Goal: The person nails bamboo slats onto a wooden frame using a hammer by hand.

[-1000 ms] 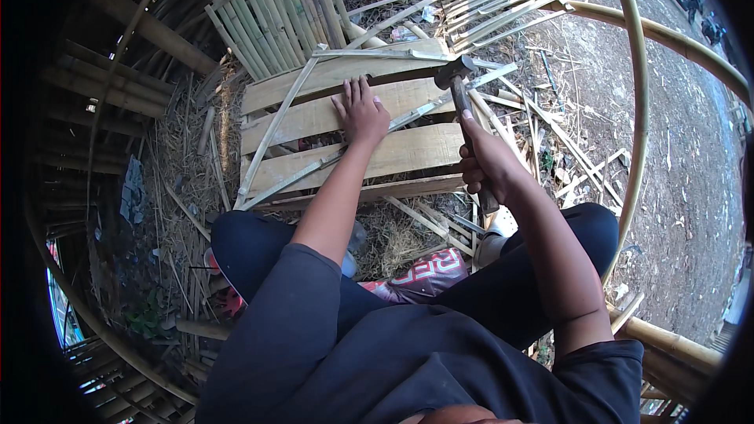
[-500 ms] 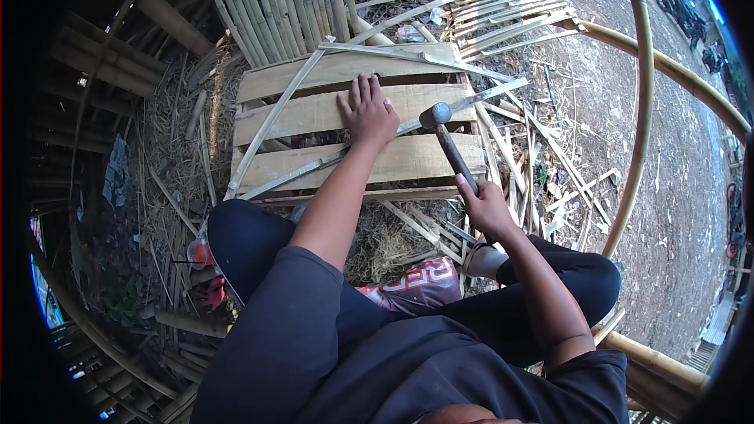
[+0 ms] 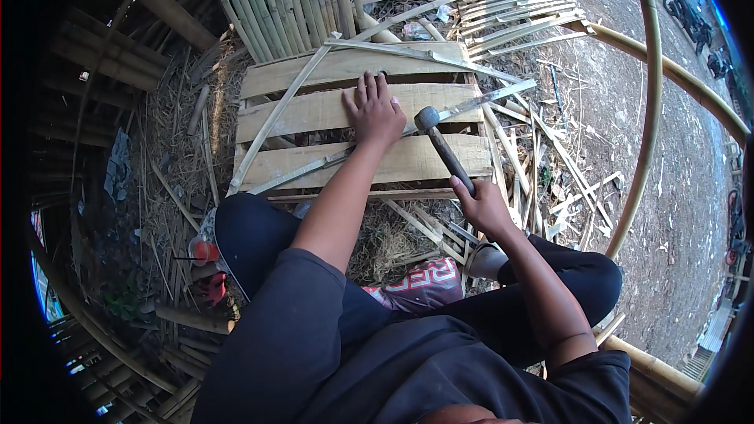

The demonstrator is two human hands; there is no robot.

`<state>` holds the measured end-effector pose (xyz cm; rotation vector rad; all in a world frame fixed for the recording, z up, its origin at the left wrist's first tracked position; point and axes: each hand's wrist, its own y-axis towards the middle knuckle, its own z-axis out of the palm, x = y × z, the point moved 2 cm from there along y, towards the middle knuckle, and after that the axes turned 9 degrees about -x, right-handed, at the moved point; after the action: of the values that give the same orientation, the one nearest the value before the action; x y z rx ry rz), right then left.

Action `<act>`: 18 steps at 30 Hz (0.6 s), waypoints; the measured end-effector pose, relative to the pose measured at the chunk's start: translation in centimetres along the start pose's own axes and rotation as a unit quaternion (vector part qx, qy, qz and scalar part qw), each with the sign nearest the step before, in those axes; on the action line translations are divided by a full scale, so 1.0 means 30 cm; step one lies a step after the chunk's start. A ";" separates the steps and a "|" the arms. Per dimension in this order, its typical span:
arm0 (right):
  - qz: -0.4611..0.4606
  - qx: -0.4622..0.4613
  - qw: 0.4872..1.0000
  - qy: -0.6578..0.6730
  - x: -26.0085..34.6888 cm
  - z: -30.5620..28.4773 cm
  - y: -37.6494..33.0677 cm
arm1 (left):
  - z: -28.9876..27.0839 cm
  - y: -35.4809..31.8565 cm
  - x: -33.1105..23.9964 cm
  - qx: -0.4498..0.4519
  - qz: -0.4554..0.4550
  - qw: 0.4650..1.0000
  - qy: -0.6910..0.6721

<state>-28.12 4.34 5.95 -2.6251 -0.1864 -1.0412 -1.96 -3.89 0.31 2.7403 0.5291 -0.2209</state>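
A hammer (image 3: 444, 148) is clenched in the right hand (image 3: 481, 206), its head down on a bamboo strip (image 3: 369, 145). The left hand (image 3: 374, 114) is laid flat, fingers apart, mid-pallet (image 3: 298, 114); bare planks are left toward both edges.

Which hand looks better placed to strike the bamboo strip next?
The right hand: it grips the hammer, whose head sits by the bamboo strip. The left hand lies flat on the wooden pallet, steadying.

The left hand (image 3: 375, 112) covers part of the bamboo strip (image 3: 369, 141) on the wooden pallet (image 3: 314, 110). The hammer (image 3: 444, 149) handle's end is hidden inside the right hand (image 3: 483, 206).
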 end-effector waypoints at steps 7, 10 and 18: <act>-0.070 -0.075 0.991 0.085 0.033 -0.025 -0.049 | -0.012 0.003 0.010 0.005 -0.009 1.000 0.006; -0.043 -0.099 0.990 0.087 -0.035 0.045 -0.057 | -0.010 0.012 -0.016 0.025 -0.009 1.000 0.002; -0.062 -0.121 0.981 0.138 0.035 -0.036 -0.043 | -0.008 0.011 0.007 0.039 -0.014 0.999 0.027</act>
<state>-28.35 5.21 7.72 -2.6661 -0.1709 -1.5434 -1.62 -4.03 0.58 2.8224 0.5854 -0.1786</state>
